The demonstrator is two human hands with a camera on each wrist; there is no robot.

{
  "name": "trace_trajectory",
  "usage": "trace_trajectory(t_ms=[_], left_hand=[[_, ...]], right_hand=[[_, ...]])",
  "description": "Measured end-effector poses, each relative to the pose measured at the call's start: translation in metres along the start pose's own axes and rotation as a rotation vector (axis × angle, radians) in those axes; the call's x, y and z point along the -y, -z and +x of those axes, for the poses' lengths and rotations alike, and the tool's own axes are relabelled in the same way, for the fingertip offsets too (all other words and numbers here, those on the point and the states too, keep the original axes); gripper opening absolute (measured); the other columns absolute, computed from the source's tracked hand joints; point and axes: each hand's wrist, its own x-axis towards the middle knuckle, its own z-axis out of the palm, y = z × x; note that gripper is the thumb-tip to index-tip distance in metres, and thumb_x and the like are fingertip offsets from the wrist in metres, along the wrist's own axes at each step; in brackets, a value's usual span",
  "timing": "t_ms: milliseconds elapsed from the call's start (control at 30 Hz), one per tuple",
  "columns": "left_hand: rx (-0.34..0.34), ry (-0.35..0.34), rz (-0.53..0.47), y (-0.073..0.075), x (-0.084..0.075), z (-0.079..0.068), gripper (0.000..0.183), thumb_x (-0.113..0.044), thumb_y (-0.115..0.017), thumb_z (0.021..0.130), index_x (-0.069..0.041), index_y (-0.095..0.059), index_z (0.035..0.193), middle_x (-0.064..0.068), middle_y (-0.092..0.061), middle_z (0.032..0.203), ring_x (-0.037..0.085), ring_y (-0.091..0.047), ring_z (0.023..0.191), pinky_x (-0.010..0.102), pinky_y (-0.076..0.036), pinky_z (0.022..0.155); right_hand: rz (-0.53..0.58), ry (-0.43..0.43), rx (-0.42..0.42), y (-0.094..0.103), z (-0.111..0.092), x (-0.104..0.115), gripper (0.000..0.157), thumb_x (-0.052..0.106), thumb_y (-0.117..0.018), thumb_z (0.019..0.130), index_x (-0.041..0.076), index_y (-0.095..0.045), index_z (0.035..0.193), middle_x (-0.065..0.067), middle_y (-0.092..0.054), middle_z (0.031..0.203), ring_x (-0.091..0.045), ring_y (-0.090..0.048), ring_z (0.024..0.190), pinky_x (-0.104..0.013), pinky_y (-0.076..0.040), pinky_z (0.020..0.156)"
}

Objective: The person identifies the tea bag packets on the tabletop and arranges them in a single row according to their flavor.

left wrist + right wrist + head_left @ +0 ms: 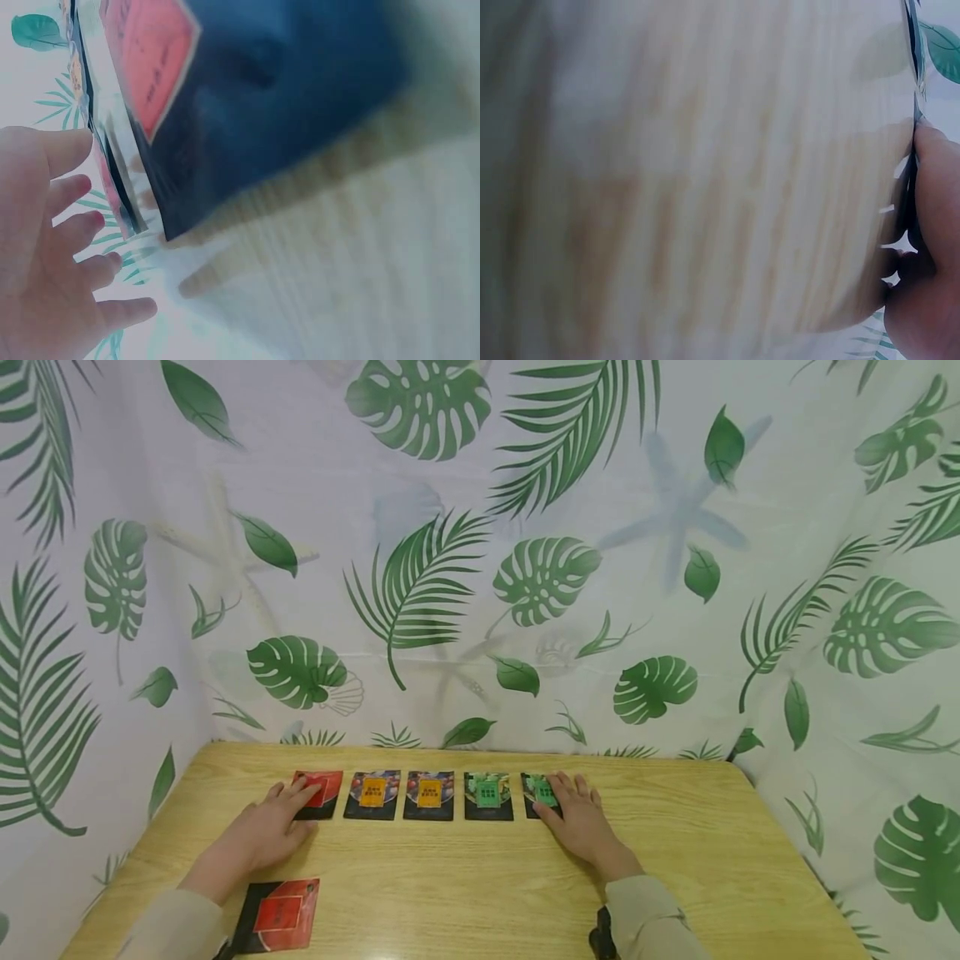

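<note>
My left hand point(262, 831) rests at the left end of a row of flat packets, its fingers spread over the red-and-black packet point(324, 792). At the row's right end, my right hand point(585, 827) touches a green-and-black packet point(542, 792), with the thumb along its lower part and the fingers by its right side. Between the hands lie two orange-labelled packets point(372, 795) and another green-labelled packet point(488, 796). A second red-and-black packet point(277, 916) lies nearer, beside the left forearm; it looms large and blurred in the left wrist view.
The packets lie on a light wood-grain table point(450, 877). Behind it and along both sides hangs a white cloth point(465, 702) printed with green leaves. The row runs close to the table's back edge.
</note>
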Motion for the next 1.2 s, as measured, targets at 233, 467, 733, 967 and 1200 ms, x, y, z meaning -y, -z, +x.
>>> trace_trajectory(t_ms=[233,467,733,967,1200], left_hand=[[-0.001,-0.078,-0.011,0.002,-0.006,-0.017,0.053,-0.033,-0.059,0.108,-0.006,-0.055,0.153,0.03,-0.05,0.156,0.065,-0.042,0.141,0.083,-0.04,0.101],[0.07,-0.087,-0.024,0.004,-0.013,-0.036,0.052,-0.032,-0.065,0.104,-0.014,-0.058,0.152,0.024,-0.053,0.157,0.064,-0.045,0.14,0.083,-0.04,0.102],[0.161,-0.075,-0.063,0.008,-0.012,-0.063,0.052,-0.033,-0.069,0.101,-0.017,-0.06,0.15,0.022,-0.053,0.157,0.062,-0.047,0.139,0.084,-0.04,0.1],[0.201,-0.058,-0.121,0.007,-0.011,-0.078,0.047,-0.031,-0.07,0.101,-0.022,-0.064,0.147,0.018,-0.053,0.159,0.059,-0.046,0.142,0.084,-0.038,0.102],[0.241,-0.041,-0.146,0.001,-0.015,-0.084,0.052,-0.031,-0.071,0.099,-0.023,-0.062,0.149,0.017,-0.054,0.158,0.057,-0.045,0.144,0.084,-0.036,0.105]], right_hand=[[-0.004,-0.001,0.005,0.002,0.0,0.002,0.07,0.044,-0.051,0.111,0.002,-0.034,0.164,-0.027,-0.027,0.171,-0.054,-0.011,0.16,-0.074,-0.008,0.126],[0.002,0.009,0.014,0.005,0.001,0.004,0.069,0.042,-0.052,0.111,0.001,-0.034,0.163,-0.028,-0.027,0.17,-0.055,-0.011,0.159,-0.075,-0.008,0.125],[0.011,0.031,0.009,0.001,0.004,-0.005,0.075,0.052,-0.047,0.11,0.001,-0.035,0.163,-0.03,-0.028,0.169,-0.057,-0.012,0.158,-0.077,-0.008,0.124],[-0.001,0.021,0.011,0.003,0.005,-0.001,0.07,0.045,-0.05,0.11,0.0,-0.036,0.163,-0.03,-0.028,0.169,-0.057,-0.012,0.158,-0.078,-0.009,0.123],[-0.017,0.008,0.021,0.005,0.001,0.004,0.069,0.041,-0.051,0.111,0.0,-0.035,0.163,-0.029,-0.029,0.169,-0.057,-0.012,0.158,-0.078,-0.01,0.123]])
